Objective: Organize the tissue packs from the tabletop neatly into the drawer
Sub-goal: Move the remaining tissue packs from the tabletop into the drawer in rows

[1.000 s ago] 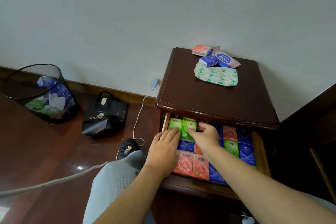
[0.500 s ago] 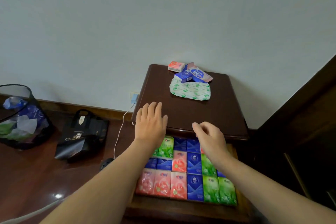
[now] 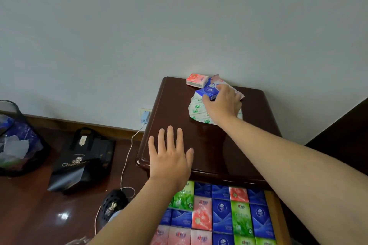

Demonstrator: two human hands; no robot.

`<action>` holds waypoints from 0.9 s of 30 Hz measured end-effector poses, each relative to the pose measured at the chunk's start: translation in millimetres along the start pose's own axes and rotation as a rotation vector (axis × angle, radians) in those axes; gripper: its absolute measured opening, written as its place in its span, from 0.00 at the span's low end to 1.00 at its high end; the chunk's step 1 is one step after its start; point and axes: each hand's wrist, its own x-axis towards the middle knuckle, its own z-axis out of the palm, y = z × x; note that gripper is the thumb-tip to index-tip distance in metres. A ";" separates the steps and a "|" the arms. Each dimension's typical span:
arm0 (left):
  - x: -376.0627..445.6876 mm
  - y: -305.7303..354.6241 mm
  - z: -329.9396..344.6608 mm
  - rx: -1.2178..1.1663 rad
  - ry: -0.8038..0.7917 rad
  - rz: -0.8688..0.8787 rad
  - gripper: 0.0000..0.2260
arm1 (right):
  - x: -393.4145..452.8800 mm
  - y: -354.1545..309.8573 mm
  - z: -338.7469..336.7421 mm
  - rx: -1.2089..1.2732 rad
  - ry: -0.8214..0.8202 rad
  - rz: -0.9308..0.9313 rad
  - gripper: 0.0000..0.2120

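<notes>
We see our right hand (image 3: pixel 223 103) reaching to the upper middle of the frame, where its thumb and fingers curl round a blue tissue pack (image 3: pixel 208 91) at the far side of the nightstand top (image 3: pixel 199 145). The pack's long axis runs roughly left to right across the frame, its left end tipped slightly toward the lower left. It lies on a crumpled white-and-green wrapper (image 3: pixel 197 109), with a pink tissue pack (image 3: pixel 196 80) just beside it to the upper left, near the wall; that one's long axis also runs left to right.

Our left hand (image 3: pixel 170 158) lies flat with fingers spread wide at the near left edge of the nightstand top, holding nothing.

At the bottom of the frame the open drawer (image 3: pixel 272 215) holds tissue packs (image 3: pixel 221 213) in blue, green and pink, set in tidy rows touching one another, long axes running from the bottom of the frame toward the top.

At the left of the frame stand a black shopping bag (image 3: pixel 79 161) and a wastebasket (image 3: pixel 18 141) on the floor.
</notes>
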 end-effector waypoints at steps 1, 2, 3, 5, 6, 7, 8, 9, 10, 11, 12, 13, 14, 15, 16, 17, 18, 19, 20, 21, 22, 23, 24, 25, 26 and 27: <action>-1.1 -0.5 -1.1 0.008 0.006 0.006 0.32 | 8.2 -3.3 7.5 -0.044 -0.009 -0.006 0.29; -1.9 -0.9 -2.1 0.015 0.013 0.010 0.32 | 14.6 -5.2 14.5 -0.085 -0.022 -0.009 0.30; -2.6 -1.3 -3.2 0.019 0.018 0.012 0.33 | 19.9 -6.2 20.9 -0.116 -0.036 -0.006 0.31; -2.8 -1.9 -4.0 0.025 0.016 0.015 0.33 | 27.4 -5.9 31.4 -0.144 -0.064 0.014 0.33; -2.6 -2.2 -3.8 0.024 0.013 0.014 0.33 | 29.5 -5.0 35.0 -0.146 -0.073 0.024 0.34; -2.1 -2.3 -3.6 0.023 0.012 0.012 0.32 | 30.9 -4.4 37.6 -0.146 -0.079 0.031 0.35; -1.9 -2.1 -3.3 0.022 0.013 0.011 0.32 | 31.7 -3.9 38.9 -0.144 -0.082 0.039 0.35; -1.6 -1.8 -3.5 0.017 0.013 0.010 0.32 | 31.8 -4.2 38.9 -0.139 -0.080 0.046 0.35; -1.6 -1.7 -3.4 0.011 0.013 0.011 0.32 | 31.4 -4.6 37.7 -0.129 -0.068 0.047 0.35; -1.7 -1.5 -3.4 0.006 0.011 0.011 0.32 | 29.9 -4.8 35.5 -0.110 -0.039 0.043 0.34; -1.8 -1.4 -3.5 0.004 0.008 0.010 0.32 | 26.9 -4.4 32.0 -0.077 0.002 0.032 0.34; -2.1 -1.6 -3.7 0.003 0.005 0.006 0.32 | 21.8 -3.3 27.8 -0.030 0.045 0.012 0.34; -2.3 -1.9 -3.8 -0.003 0.002 0.001 0.32 | 13.9 -1.2 23.0 0.024 0.080 -0.023 0.34; -2.0 -1.9 -4.1 -0.013 -0.004 -0.006 0.32 | 3.9 2.3 17.8 0.080 0.100 -0.079 0.35; -1.6 -1.9 -4.5 -0.023 -0.011 -0.010 0.32 | -7.8 8.4 12.9 0.134 0.106 -0.155 0.35; -0.9 -1.7 -4.8 -0.036 -0.020 -0.014 0.32 | -20.0 17.1 8.6 0.177 0.104 -0.242 0.34; 0.3 -1.8 -5.3 -0.059 -0.030 -0.019 0.32 | -31.3 27.9 4.5 0.197 0.097 -0.325 0.34; 2.3 -1.6 -6.0 -0.104 -0.041 -0.030 0.32 | -40.4 40.3 0.8 0.185 0.087 -0.397 0.33; 4.5 -1.6 -7.3 -0.171 -0.048 -0.050 0.32 | -46.7 52.9 -2.1 0.148 0.070 -0.456 0.33; 7.5 -1.7 -9.5 -0.248 -0.036 -0.078 0.32 | -50.2 63.7 -3.5 0.100 0.049 -0.499 0.32; 12.1 -1.6 -12.1 -0.327 0.003 -0.106 0.31 | -51.0 71.7 -3.5 0.056 0.027 -0.516 0.32; 18.1 -0.9 -15.3 -0.400 0.058 -0.133 0.30 | -50.9 76.3 -2.6 0.021 0.008 -0.504 0.32; 26.2 0.5 -19.2 -0.462 0.113 -0.159 0.29 | -50.1 78.1 -0.9 -0.008 -0.004 -0.478 0.33; 36.3 2.5 -23.8 -0.512 0.164 -0.183 0.28 | -48.9 78.2 1.2 -0.033 -0.011 -0.456 0.33; 48.0 4.2 -29.1 -0.549 0.206 -0.199 0.27 | -48.4 77.6 3.5 -0.052 -0.013 -0.447 0.34; 61.7 5.6 -34.7 -0.577 0.240 -0.205 0.26 | -47.6 77.1 5.6 -0.070 -0.010 -0.449 0.35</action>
